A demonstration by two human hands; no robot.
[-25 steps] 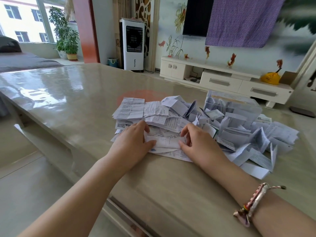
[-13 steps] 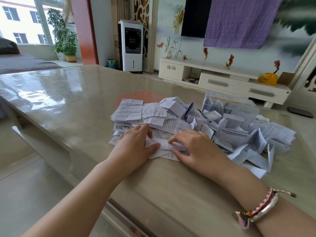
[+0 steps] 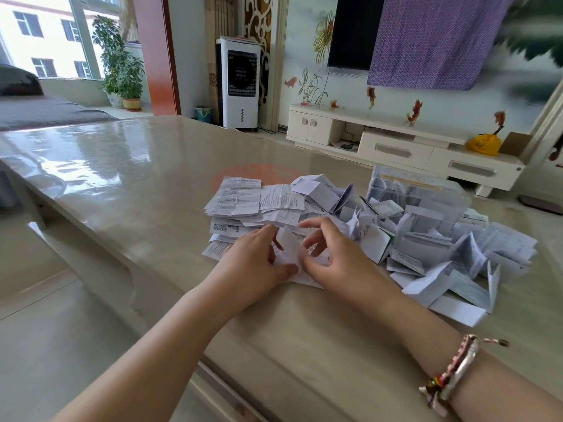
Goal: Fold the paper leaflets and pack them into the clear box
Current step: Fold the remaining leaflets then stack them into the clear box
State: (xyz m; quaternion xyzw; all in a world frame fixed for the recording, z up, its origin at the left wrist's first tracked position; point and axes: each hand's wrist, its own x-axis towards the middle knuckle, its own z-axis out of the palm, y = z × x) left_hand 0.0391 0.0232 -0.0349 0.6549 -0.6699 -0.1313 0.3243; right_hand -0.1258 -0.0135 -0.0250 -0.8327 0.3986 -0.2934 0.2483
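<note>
A heap of white printed paper leaflets (image 3: 335,208) covers the middle of the glossy beige table (image 3: 137,166). My left hand (image 3: 253,263) and my right hand (image 3: 332,263) pinch one small leaflet (image 3: 288,249) between them at the heap's near edge, and part of it stands up off the table. The clear box (image 3: 426,190) stands behind the heap on the right, with folded leaflets inside it. Flat unfolded sheets (image 3: 237,197) lie at the heap's left; folded ones (image 3: 441,284) are scattered to the right.
The table's left edge (image 3: 100,248) drops to a tiled floor. Beyond the table stand a white TV cabinet (image 3: 396,144), a white air cooler (image 3: 240,83) and potted plants (image 3: 122,68) by the window. A bracelet (image 3: 451,373) is on my right wrist.
Both hands were pressing the leaflet flat on the table. Now they have drawn closer together and lifted part of it, the fingers pinching it upright.
</note>
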